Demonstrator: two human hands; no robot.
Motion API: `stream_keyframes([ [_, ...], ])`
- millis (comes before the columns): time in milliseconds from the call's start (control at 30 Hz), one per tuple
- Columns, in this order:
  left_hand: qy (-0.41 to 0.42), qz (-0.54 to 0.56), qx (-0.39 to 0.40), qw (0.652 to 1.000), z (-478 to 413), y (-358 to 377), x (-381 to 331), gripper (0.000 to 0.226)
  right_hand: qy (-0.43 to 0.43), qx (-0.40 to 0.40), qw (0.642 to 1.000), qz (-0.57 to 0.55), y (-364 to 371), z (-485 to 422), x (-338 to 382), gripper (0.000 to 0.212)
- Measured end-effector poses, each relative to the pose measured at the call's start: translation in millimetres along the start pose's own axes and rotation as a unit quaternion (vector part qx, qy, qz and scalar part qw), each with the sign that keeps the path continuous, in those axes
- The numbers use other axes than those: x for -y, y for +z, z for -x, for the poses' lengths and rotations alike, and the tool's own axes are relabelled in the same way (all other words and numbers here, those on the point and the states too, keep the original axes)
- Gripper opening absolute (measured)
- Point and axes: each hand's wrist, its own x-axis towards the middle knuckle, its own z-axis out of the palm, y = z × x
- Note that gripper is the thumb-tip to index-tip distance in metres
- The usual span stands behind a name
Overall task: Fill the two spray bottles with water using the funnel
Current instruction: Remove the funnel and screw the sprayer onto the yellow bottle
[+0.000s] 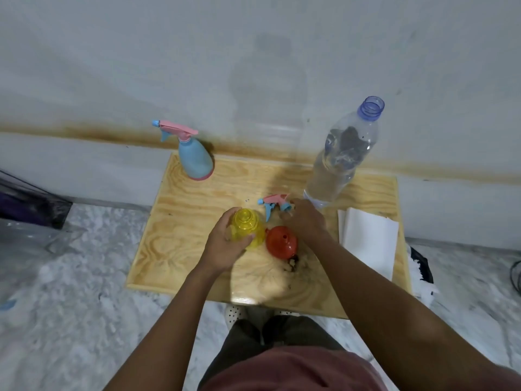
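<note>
A yellow spray bottle [248, 227] stands mid-table with its top off, and my left hand [225, 245] grips its side. Its pink and blue spray head [272, 206] lies just behind it, with my right hand [304, 220] closed on the head's collar end. A red funnel [282, 242] rests mouth-down on the table between my two hands. At the back left stands a blue spray bottle [196, 160] with its pink trigger head on. A large clear water bottle [342, 155], uncapped and holding water, stands at the back right.
The wooden table [197, 249] is small and sits against a white wall. A stack of white paper [369, 241] lies on its right side. A dark stain [293, 262] marks the wood in front of the funnel. Marble floor surrounds the table, with plastic bags [31, 210] at left.
</note>
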Motion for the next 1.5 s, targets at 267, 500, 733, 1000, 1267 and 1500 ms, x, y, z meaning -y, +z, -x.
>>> stream_keyframes([
  [267,-0.025,0.024,-0.025,0.999,5,14,2,0.071,-0.005,0.032,0.999,0.026,5,-17,-2,0.038],
  [500,-0.040,0.010,-0.060,0.997,2,21,-4,0.067,-0.026,-0.057,0.992,-0.105,-22,6,9,0.027],
  [733,-0.020,0.029,-0.049,0.998,-5,15,-8,0.064,-0.126,-0.128,0.974,-0.136,-50,20,24,0.013],
  [1000,-0.014,0.008,-0.023,1.000,-11,10,-12,0.062,-0.056,-0.098,0.982,-0.149,-26,3,8,0.023],
  [1267,-0.022,0.006,-0.018,1.000,-9,7,-6,0.063,-0.058,-0.055,0.993,-0.091,-17,0,16,0.041],
  [1500,-0.026,0.025,-0.018,0.999,-10,5,-2,0.062,-0.055,0.004,0.998,0.024,-13,-29,33,0.051],
])
